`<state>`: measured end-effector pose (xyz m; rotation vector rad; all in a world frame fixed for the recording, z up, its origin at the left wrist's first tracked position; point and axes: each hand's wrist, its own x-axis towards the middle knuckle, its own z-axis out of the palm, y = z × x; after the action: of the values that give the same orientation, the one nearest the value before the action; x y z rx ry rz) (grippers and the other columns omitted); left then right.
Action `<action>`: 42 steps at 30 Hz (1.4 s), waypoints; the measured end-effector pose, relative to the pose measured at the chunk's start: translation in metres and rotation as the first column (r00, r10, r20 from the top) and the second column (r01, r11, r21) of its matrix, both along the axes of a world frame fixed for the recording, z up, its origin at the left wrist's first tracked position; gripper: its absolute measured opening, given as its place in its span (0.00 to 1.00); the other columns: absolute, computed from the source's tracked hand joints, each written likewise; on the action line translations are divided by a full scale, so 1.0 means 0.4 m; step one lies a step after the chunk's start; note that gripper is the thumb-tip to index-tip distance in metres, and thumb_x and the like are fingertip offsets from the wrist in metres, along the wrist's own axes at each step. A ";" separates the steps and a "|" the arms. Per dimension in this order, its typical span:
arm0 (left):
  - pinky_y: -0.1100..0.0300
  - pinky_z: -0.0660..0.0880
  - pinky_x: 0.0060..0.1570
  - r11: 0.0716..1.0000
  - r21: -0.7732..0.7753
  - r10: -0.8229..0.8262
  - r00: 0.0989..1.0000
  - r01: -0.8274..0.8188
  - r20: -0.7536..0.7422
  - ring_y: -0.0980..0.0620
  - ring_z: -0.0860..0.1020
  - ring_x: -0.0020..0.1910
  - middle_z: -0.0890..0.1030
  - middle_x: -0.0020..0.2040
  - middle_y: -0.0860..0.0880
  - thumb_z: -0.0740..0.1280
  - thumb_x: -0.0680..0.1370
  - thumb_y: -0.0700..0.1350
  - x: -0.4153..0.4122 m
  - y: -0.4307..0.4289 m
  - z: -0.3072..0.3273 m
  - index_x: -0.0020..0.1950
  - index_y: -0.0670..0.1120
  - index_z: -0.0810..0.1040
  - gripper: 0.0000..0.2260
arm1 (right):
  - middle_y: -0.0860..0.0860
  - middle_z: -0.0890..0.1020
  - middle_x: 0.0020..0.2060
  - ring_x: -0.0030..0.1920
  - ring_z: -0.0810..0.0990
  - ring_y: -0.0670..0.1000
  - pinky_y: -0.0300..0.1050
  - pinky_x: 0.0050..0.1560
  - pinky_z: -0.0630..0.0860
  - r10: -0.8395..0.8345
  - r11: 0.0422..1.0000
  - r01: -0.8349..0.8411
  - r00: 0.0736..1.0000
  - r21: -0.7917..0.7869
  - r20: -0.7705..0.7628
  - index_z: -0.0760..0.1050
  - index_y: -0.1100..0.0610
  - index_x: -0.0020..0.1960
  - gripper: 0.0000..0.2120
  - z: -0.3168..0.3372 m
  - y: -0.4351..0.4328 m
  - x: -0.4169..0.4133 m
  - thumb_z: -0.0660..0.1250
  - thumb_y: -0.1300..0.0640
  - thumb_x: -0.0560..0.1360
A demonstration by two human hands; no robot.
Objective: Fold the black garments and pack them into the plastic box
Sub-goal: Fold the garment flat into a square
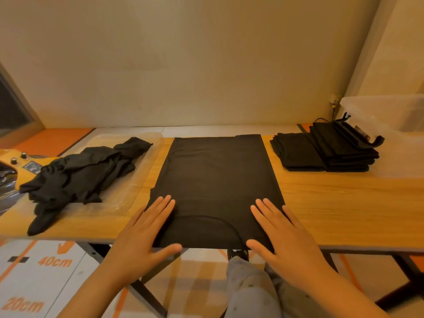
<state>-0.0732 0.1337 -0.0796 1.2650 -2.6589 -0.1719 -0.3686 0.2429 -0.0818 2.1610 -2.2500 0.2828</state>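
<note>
A black garment [215, 180] lies flat in a long rectangle on the wooden table [332, 203], its neckline at the near edge. My left hand [146, 228] rests flat on its near left corner, fingers straight. My right hand [282, 232] lies flat on the near right corner. Several unfolded black garments [78, 173] are heaped on a clear plastic lid [128, 196] at the left. A stack of folded black garments [325, 150] sits at the right, with a black hanger on top. The clear plastic box [390, 115] stands at the far right.
A device with knobs [18, 159] sits at the table's left end. Below the table are its metal legs [146, 292] and a floor with orange distance markings [55, 262]. A plain wall stands close behind the table.
</note>
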 end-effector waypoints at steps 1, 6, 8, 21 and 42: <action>0.68 0.32 0.71 1.000 -0.016 -0.001 1.000 0.001 0.007 0.64 0.39 0.75 0.39 0.76 0.64 0.52 0.71 0.76 0.014 0.001 -0.009 0.78 0.59 0.42 0.41 | 0.48 0.67 0.72 0.74 0.62 0.49 0.47 0.70 0.52 -0.003 1.000 0.003 1.000 -0.009 -0.013 0.64 0.51 0.74 0.40 -0.007 0.012 -0.005 0.41 0.27 0.74; 0.65 0.40 0.73 0.991 -0.128 -0.010 0.996 0.021 0.088 0.55 0.54 0.74 0.59 0.76 0.49 0.77 0.66 0.55 0.052 -0.014 -0.046 0.79 0.55 0.49 0.50 | 0.53 0.74 0.68 0.69 0.69 0.53 0.47 0.70 0.56 0.098 0.979 -0.120 0.986 -0.167 -0.135 0.68 0.55 0.71 0.42 -0.052 0.026 -0.029 0.77 0.41 0.63; 0.62 0.46 0.72 0.983 -0.179 -0.026 0.996 0.041 0.084 0.54 0.57 0.72 0.65 0.73 0.47 0.82 0.61 0.48 0.055 -0.014 -0.051 0.77 0.49 0.58 0.50 | 0.54 0.75 0.67 0.67 0.73 0.54 0.50 0.68 0.60 0.106 0.974 -0.133 0.983 -0.186 -0.147 0.69 0.56 0.70 0.43 -0.059 0.024 -0.036 0.82 0.50 0.59; 0.68 0.43 0.72 0.943 -0.279 -0.179 0.983 0.182 0.035 0.63 0.48 0.76 0.73 0.67 0.44 0.81 0.52 0.28 0.117 0.011 -0.043 0.69 0.45 0.68 0.48 | 0.51 0.72 0.68 0.70 0.65 0.47 0.41 0.74 0.54 0.339 0.896 -0.357 0.934 -0.263 -0.114 0.65 0.54 0.71 0.42 -0.064 0.073 -0.129 0.80 0.67 0.61; 0.64 0.69 0.54 0.990 0.140 0.083 0.848 -0.011 -0.523 0.67 0.73 0.58 0.78 0.52 0.69 0.56 0.78 0.55 0.122 0.062 0.024 0.53 0.77 0.71 0.14 | 0.35 0.80 0.33 0.34 0.78 0.38 0.30 0.35 0.72 0.240 0.966 -0.161 0.850 -0.202 0.469 0.67 0.31 0.63 0.16 0.041 0.128 -0.146 0.57 0.36 0.76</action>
<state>-0.0242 0.1587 -0.0701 1.1135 -2.1643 -0.6061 -0.4269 0.2939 -0.0655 2.4532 -2.1004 1.0922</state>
